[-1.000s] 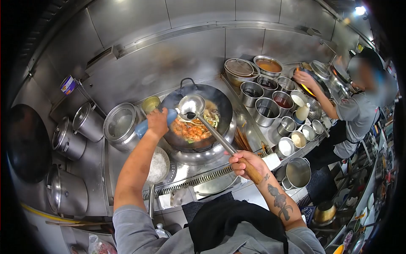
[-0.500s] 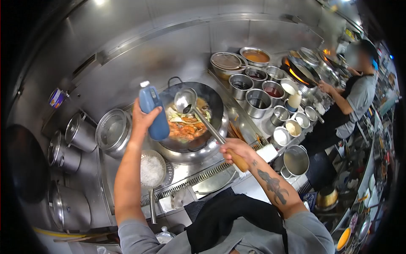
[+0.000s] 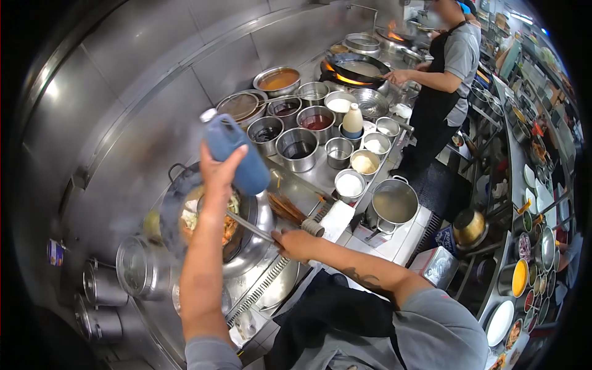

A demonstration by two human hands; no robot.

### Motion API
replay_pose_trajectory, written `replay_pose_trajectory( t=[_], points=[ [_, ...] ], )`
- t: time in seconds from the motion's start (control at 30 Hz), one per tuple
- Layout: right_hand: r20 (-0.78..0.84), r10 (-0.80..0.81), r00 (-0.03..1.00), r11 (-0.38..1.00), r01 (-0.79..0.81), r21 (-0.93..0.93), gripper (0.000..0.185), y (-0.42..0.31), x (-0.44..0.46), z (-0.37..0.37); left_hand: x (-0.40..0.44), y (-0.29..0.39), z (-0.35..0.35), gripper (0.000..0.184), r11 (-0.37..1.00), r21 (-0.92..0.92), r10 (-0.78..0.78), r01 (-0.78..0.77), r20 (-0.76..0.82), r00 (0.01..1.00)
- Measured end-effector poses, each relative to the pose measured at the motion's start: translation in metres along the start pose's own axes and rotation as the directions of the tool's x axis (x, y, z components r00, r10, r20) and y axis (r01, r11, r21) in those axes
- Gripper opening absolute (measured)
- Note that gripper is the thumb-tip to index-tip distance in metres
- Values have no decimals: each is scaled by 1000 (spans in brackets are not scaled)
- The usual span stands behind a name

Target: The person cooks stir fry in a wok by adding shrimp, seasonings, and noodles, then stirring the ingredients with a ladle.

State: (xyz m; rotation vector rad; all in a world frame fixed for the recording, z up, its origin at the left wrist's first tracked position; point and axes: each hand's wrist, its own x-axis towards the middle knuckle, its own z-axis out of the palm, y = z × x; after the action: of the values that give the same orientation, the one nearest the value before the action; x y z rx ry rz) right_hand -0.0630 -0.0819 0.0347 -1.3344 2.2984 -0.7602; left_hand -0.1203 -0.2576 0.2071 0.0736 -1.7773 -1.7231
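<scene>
My left hand (image 3: 221, 169) grips a blue plastic bottle (image 3: 243, 161) with a white cap, held up above the right side of the wok and tilted with its cap toward the upper left. My right hand (image 3: 297, 245) is closed round the handle end of a metal ladle (image 3: 251, 228), whose shaft runs toward the wok. The ladle's bowl is hidden behind my left forearm. In the dark wok (image 3: 171, 200) lie shrimp-like orange pieces and pale vegetables (image 3: 232, 206), partly covered by my arm.
Steel pots of dark sauce (image 3: 297, 151), red liquid (image 3: 316, 120) and white powder (image 3: 349, 185) crowd the counter to the right. A large pot of liquid (image 3: 395, 203) stands nearer me. Beyond, a co-worker (image 3: 444, 74) holds a wok over flames. Lidded pots (image 3: 105, 283) sit at left.
The view has swung right. My left hand has carried the bottle rightward across the wok, and the bottle leans more. The ladle's bowl, visible before, is now hidden by my left forearm.
</scene>
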Motion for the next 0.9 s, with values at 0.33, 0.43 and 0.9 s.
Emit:
replay_pose_trajectory(
  t=[0.33, 0.43, 0.9],
  points=[
    [-231, 411, 882, 901, -353, 254, 57, 118, -221, -1, 50, -170, 200, 68, 995, 62, 67, -74, 101, 993],
    [-220, 594, 774, 801, -544, 250, 57, 127, -287, 6, 58, -221, 240, 75, 986, 163, 18, -42, 145, 989],
    [-244, 420, 874, 901, -369, 228, 49, 91, -209, -40, 4, -305, 266, 96, 831, 555, -93, -33, 199, 976]
  ],
)
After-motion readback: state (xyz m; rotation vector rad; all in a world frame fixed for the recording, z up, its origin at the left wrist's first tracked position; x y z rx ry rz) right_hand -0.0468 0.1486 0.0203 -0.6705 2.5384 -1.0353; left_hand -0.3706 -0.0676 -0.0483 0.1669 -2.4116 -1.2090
